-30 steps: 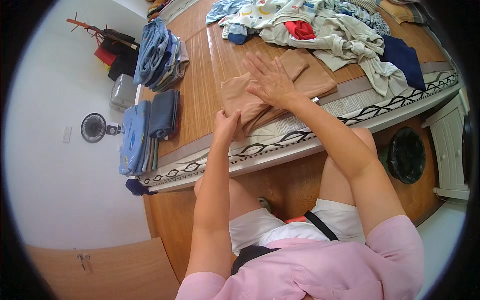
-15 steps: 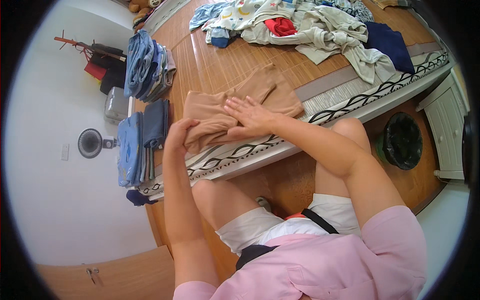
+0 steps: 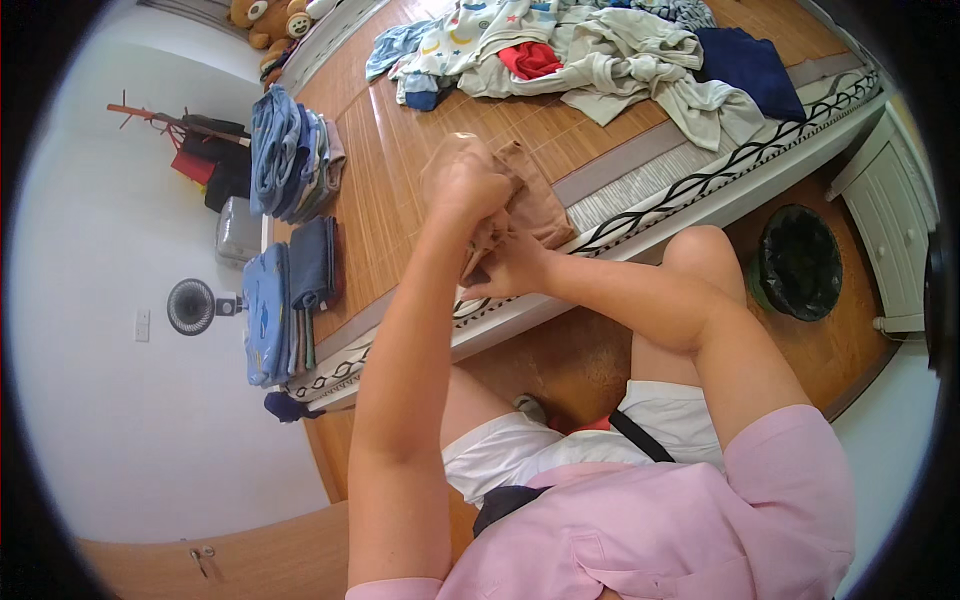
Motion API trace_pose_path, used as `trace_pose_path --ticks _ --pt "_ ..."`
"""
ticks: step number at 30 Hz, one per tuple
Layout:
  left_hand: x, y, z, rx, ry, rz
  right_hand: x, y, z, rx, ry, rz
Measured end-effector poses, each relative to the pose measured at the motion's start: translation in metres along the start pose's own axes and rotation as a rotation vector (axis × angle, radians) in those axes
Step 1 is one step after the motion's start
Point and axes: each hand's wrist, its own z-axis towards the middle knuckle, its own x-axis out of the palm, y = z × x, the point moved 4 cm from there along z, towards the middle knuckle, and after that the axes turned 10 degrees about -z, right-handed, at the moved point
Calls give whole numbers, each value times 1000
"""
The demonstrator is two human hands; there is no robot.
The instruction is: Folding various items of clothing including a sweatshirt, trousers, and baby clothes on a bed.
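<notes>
A tan garment (image 3: 541,193) lies bunched and partly folded at the near edge of the bed; its exact kind cannot be made out. My left hand (image 3: 468,188), slightly blurred, is closed on the cloth and crosses in front of my right. Lower down, my right hand (image 3: 517,264) grips gathered folds of the same garment near the mattress border, thumb toward me. Part of the cloth is hidden behind both hands.
Folded clothes stand in a stack (image 3: 280,150) and a blue pile (image 3: 265,310) at left. Loose clothes (image 3: 620,55) lie heaped at the back, beside a navy folded cloth (image 3: 748,72). A lined bin (image 3: 800,262) and a white cabinet (image 3: 890,225) stand at right.
My left hand has swung right and up, carrying the garment's left part over. My right hand has gone from lying flat on top to gripping the folds. The garment covers less of the bed.
</notes>
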Motion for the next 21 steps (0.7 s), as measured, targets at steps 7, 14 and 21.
trace_pose_path --ticks 7,14,21 --pt "64 -43 19 -111 32 15 48 1 -19 173 53 357" --pt "71 -27 4 -150 -51 -169 -30 25 -41 -218 142 278" --pt "96 36 6 119 -298 0 -134 -41 -9 -97 600 521"
